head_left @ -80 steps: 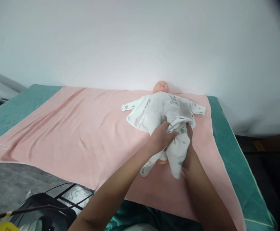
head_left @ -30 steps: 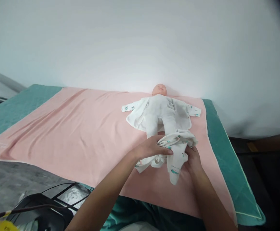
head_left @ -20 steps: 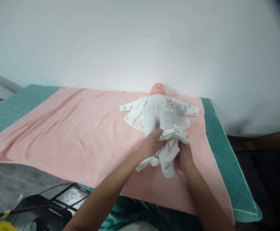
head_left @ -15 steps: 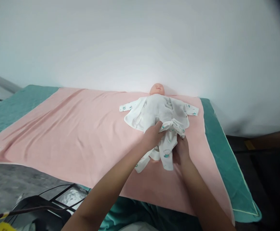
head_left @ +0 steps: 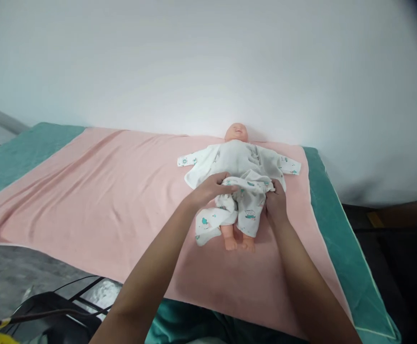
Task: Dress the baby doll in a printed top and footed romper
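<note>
A baby doll (head_left: 237, 132) lies on its back on a pink blanket (head_left: 104, 191), head toward the wall. It wears a white open top (head_left: 237, 165) with its sleeves spread out. White printed trousers (head_left: 246, 208) cover its legs up to the waist, and both bare feet stick out below. My left hand (head_left: 208, 187) grips the waistband at the doll's left side. My right hand (head_left: 276, 200) grips the waistband on the other side. Both hands are closed on the cloth.
The blanket lies over a teal mattress (head_left: 341, 239) against a white wall. A black stand with cables (head_left: 50, 317) and a yellow tag sits at the lower left, over a grey floor. A dark area lies to the right of the mattress.
Both hands have drawn the bunched trousers up from the doll's shins to its waist. The doll's feet now show below the trouser legs.
</note>
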`<state>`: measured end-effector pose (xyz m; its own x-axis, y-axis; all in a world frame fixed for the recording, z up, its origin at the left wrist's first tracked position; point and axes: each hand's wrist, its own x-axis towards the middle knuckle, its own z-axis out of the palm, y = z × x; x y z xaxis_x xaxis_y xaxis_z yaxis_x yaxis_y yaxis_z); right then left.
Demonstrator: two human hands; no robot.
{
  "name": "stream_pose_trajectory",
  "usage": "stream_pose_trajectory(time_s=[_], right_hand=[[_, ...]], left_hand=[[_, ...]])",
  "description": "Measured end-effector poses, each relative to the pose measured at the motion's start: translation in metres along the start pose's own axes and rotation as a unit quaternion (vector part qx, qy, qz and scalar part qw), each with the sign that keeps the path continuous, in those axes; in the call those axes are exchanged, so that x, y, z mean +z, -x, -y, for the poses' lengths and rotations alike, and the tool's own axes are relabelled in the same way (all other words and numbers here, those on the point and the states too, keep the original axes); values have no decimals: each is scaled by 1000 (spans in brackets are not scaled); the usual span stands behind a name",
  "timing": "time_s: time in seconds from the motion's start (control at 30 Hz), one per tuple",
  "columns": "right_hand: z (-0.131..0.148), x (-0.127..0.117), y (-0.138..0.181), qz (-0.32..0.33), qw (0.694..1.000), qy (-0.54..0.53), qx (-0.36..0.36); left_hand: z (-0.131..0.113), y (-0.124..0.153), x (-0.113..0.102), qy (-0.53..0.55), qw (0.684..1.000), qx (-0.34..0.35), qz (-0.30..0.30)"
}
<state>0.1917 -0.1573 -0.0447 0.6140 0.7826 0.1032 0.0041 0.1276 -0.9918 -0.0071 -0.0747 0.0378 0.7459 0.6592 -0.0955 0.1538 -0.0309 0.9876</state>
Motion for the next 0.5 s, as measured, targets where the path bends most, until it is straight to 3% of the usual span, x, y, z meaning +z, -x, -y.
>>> stream_pose_trajectory(time_s=[0.1, 0.17, 0.23, 0.33, 0.4, 0.5], right_hand=[[34, -3, 6, 161, 976, 101, -103], [62, 6, 8, 290, 937, 163, -109], [84, 20, 4, 371, 896, 232, -80], [101, 38, -10, 425, 854, 298, -30], [103, 41, -22, 426, 867, 258, -1], [101, 39, -35, 408, 902, 110, 83]], left_hand=[[10, 10, -12, 169, 984, 24, 45], [13, 8, -10, 240, 970, 31, 20], [12, 3, -7, 254, 967, 20, 1], [7, -2, -8, 204, 979, 24, -19], [6, -1, -14, 153, 988, 29, -3], [10, 2, -19, 119, 990, 2, 72]])
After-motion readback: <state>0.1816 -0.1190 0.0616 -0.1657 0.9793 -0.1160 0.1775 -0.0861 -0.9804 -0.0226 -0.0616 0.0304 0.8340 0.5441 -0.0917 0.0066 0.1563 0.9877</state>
